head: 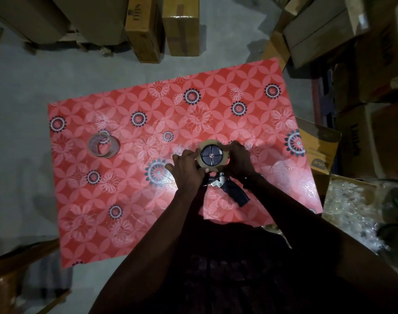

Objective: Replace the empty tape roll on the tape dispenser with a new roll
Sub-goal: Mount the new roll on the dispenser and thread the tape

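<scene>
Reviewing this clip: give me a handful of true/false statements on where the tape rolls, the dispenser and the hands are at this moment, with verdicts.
1. Both hands are on the tape roll that sits around the dispenser's black hub. True: the left hand and the right hand grip it from either side.
2. The other roll lies on the floor. False: it lies on the red patterned table, far to the left, apart from both hands.
3. The dispenser's black handle points toward the person. True.
4. The left hand holds scissors. False: no scissors are visible.
5. Cardboard boxes stand beyond the table. True.
</scene>
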{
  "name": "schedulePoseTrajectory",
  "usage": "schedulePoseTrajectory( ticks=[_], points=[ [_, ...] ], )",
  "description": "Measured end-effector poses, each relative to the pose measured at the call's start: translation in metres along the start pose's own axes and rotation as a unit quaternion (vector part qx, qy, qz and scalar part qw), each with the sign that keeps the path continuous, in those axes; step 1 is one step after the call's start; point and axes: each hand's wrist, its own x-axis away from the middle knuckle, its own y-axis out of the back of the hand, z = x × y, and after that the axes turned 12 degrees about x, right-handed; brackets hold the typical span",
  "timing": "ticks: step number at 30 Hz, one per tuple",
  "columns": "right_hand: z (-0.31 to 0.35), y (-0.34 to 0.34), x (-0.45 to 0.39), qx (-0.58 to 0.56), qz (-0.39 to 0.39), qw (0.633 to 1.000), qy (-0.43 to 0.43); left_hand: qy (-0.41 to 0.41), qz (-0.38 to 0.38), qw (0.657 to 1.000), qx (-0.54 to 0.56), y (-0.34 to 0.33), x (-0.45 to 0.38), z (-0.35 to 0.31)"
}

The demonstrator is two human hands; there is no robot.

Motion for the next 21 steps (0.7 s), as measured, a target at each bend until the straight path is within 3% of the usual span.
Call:
schedulePoseTrajectory(
  ticks=[17, 21],
  points=[
    [0.004, 0.013, 0.002, 0.012, 0.044, 0.998, 0.042, -0.001, 0.004, 1.000, -0.002, -0.001, -0.006, 0.000],
    [-0.004, 0.003, 0.003, 0.007, 0.008, 0.998, 0.067, -0.041, 0.011, 0.999, -0.029, -0.004, -0.007, 0.010]
  ],
)
